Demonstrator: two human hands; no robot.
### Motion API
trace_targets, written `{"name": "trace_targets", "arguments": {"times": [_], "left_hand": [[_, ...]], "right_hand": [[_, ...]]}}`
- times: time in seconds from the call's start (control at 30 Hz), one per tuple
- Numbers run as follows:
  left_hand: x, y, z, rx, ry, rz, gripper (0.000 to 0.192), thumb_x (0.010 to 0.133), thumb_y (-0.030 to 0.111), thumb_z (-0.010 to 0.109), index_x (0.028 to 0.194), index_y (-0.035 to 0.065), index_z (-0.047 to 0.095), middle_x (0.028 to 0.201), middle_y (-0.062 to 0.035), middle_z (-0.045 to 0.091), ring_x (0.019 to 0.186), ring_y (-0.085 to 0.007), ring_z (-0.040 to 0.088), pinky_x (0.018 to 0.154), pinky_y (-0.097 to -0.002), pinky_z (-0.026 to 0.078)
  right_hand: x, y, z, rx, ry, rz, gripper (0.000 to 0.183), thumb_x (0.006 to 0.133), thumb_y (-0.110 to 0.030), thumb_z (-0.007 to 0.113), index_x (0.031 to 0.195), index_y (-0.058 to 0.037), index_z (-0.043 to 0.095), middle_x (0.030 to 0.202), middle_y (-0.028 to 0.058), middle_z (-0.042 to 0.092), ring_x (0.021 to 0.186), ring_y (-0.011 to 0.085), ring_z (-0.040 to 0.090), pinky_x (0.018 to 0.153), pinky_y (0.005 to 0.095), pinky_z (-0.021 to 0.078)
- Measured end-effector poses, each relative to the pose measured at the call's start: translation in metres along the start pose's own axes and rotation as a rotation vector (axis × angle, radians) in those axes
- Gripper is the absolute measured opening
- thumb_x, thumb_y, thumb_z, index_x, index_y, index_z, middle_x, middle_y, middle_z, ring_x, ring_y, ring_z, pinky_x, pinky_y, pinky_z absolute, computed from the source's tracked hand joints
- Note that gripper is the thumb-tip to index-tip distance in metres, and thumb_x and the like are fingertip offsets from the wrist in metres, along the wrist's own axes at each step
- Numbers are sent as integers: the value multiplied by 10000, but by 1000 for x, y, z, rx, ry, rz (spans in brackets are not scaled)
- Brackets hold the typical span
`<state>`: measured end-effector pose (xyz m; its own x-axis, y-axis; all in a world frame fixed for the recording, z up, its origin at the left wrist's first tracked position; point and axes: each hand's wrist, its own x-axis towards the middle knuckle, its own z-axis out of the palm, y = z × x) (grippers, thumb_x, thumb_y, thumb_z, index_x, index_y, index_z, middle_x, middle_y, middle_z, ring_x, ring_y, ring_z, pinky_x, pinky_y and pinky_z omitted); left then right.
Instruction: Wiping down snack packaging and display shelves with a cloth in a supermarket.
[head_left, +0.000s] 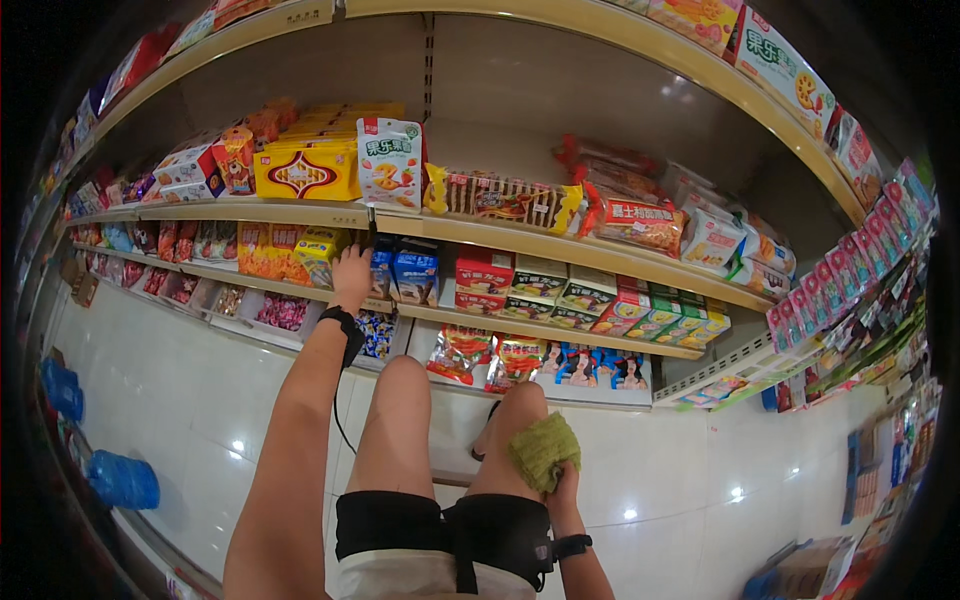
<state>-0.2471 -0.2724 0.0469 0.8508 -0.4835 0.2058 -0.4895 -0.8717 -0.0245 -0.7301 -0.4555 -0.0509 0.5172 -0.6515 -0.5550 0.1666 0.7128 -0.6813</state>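
My left hand (352, 271) reaches to a low shelf and touches the right side of a yellow snack box (319, 251); whether it grips anything there cannot be told. Blue boxes (415, 271) stand just to the right of that hand. Over my right knee, my right hand (562, 484) holds a folded green cloth (545, 452). Orange snack packs (270, 251) are lined up left of the yellow box. On the shelf above stand a large yellow box (306, 174) and a white pouch (391, 165).
Red boxes (484, 279) and green boxes (660, 311) fill the low shelf on the right. Candy bins (281, 311) sit below on the left. The metal edge of the shelf above (487, 232) juts over the low shelf. Blue water jugs (124, 480) stand on the floor.
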Motion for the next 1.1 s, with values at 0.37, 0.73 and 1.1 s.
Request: {"name": "trace_targets", "arguments": {"times": [0.37,0.73,1.1], "left_hand": [[-29,-33,-11,30,-121,-153,476,688,208,698,1078,58,470,1100,-153,505,922,-309,557,682,-390,488],[-196,18,-160,-548,98,-219,275,743,201,611,903,0,513,636,-201,559,588,-361,572,501,-393,427],[-259,74,-237,-1010,-78,-29,269,744,134,599,957,13,489,726,-190,574,635,-369,570,561,-353,460]], "right_hand": [[-12,-9,15,-21,2,63,288,773,-167,420,1009,-22,499,947,84,545,861,217,549,740,341,463],[-46,-31,66,-123,-59,-131,347,823,-125,464,1143,8,441,1035,93,532,923,201,523,783,314,447],[-129,-50,219,-921,-652,-935,459,704,-33,562,1141,25,435,1130,256,470,1022,393,488,847,414,411]]}}
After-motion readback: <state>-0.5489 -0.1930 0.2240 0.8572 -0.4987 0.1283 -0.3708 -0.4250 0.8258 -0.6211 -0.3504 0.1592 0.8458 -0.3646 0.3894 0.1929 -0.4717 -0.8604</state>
